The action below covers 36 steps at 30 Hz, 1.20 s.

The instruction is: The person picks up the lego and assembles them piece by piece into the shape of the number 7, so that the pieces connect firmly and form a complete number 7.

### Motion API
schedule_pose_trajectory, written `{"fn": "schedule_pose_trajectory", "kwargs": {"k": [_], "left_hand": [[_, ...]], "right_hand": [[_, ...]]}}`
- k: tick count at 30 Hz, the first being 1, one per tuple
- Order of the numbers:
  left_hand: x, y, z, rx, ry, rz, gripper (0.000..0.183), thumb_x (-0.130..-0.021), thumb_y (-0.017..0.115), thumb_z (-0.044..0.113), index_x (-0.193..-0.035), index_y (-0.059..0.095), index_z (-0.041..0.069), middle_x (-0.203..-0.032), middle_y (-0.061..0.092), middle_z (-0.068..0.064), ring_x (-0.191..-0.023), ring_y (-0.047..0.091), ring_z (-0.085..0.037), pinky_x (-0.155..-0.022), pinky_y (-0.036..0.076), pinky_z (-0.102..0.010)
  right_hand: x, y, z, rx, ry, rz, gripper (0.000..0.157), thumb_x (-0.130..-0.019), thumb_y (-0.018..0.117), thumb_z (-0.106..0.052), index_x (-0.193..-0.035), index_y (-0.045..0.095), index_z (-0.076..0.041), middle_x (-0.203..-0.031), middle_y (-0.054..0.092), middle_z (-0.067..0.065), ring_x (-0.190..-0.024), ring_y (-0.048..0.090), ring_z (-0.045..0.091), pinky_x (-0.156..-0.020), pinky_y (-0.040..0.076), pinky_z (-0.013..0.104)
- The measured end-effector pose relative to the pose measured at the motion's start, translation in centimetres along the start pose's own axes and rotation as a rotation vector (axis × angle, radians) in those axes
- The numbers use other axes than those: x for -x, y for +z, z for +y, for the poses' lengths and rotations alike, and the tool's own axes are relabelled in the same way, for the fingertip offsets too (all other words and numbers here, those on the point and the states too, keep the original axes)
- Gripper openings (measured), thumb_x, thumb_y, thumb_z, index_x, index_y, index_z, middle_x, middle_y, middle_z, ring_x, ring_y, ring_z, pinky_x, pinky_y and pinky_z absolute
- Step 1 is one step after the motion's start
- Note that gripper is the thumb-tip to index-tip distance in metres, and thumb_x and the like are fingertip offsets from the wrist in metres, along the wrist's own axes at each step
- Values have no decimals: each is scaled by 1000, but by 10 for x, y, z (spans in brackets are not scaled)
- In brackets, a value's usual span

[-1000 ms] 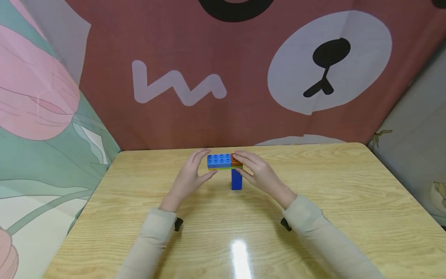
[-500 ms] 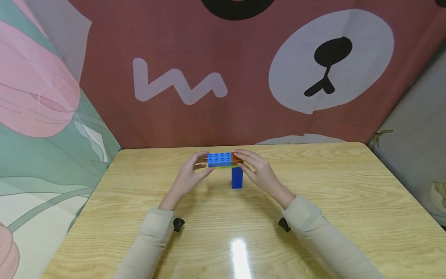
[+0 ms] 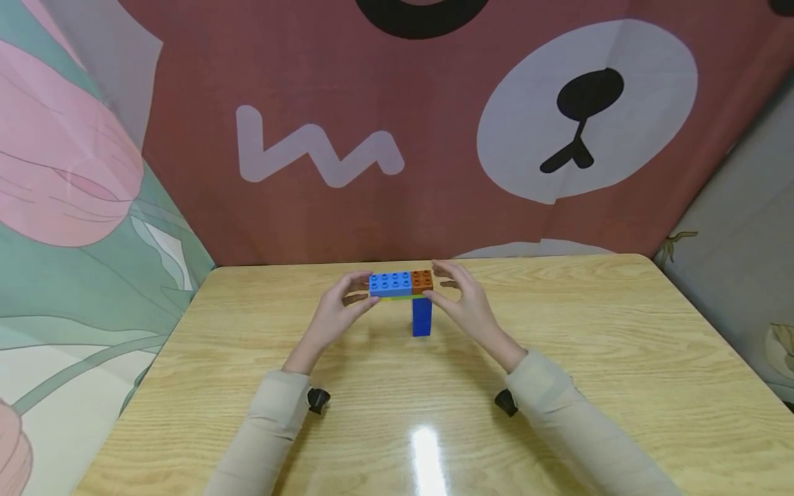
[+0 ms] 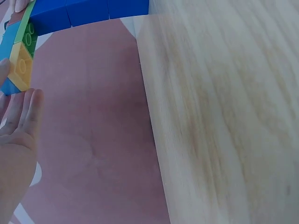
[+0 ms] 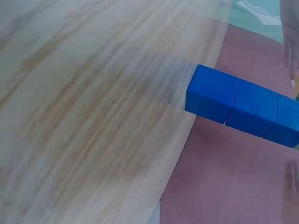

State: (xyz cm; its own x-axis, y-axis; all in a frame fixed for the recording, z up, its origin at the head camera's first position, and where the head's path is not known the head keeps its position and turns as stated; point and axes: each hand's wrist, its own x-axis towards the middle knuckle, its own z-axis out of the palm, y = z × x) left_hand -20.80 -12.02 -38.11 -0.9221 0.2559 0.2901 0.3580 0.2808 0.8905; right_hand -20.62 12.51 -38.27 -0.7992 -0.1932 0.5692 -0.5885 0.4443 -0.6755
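Observation:
A tower of dark blue bricks [image 3: 422, 318] stands upright on the table, several bricks high, as the right wrist view shows its stacked blue bricks [image 5: 254, 107]. On top, a light blue brick [image 3: 390, 284] and a brown-orange brick [image 3: 422, 282] lie end to end over a green brick [image 4: 29, 35] and a yellow brick [image 4: 21, 67], which jut out left of the tower. My left hand [image 3: 338, 310] pinches the light blue brick's left end, thumb in front and fingers behind. My right hand [image 3: 468, 310] is spread beside the brown-orange brick, its thumb at the front corner and its fingers off the studs.
The wooden table [image 3: 397, 386] runs back to a reddish cloth [image 3: 310, 220] printed with an animal face. Black wrist cameras [image 3: 319, 400] hang under both cuffs. A bright light reflection [image 3: 428, 455] lies near the front.
My left fingers have closed in on the light blue brick's end. My right fingers have lifted off the brown-orange brick and moved right, uncovering its studs. The tower stays in place.

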Motion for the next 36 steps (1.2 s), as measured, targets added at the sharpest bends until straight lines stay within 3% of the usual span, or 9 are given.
{"fn": "schedule_pose_trajectory", "kwargs": {"k": [4,8,11,26,36], "left_hand": [[0,-1,0,25,11,-13,46,-88,64,1,-132,50,-2,-129,57,-21,-119,57,-33,-98,52,-39],[1,-2,-1,47,-16,-28,46,-91,62,2,-134,49,0,-130,57,-20,-123,55,-31,-97,51,-26],[1,-2,-2,53,-45,-38,47,-92,60,3,-137,47,1,-133,56,-19,-126,54,-30,-98,51,-23],[-1,-1,2,11,-119,-25,47,-94,60,16,-140,48,9,-136,56,-12,-126,54,-27,-104,48,-40],[-1,-1,1,4,-182,-45,50,-94,61,29,-141,48,19,-135,57,-8,-123,55,-25,-102,48,-44]], "right_hand": [[0,-2,1,-24,131,-58,45,-86,71,-12,-126,57,1,-116,65,19,-105,64,31,-89,55,43],[0,-4,3,-69,185,-99,43,-87,69,-14,-127,57,0,-116,65,19,-106,64,31,-90,55,43],[0,-4,3,-102,211,-111,44,-88,68,-16,-128,57,0,-117,65,19,-108,63,31,-91,55,42],[-2,-4,3,-125,301,-92,42,-89,68,-17,-127,58,-2,-115,67,19,-106,64,30,-91,55,39],[-2,-6,1,-157,441,-121,45,-91,65,-29,-129,58,-7,-118,66,16,-107,63,27,-90,55,38]]}}
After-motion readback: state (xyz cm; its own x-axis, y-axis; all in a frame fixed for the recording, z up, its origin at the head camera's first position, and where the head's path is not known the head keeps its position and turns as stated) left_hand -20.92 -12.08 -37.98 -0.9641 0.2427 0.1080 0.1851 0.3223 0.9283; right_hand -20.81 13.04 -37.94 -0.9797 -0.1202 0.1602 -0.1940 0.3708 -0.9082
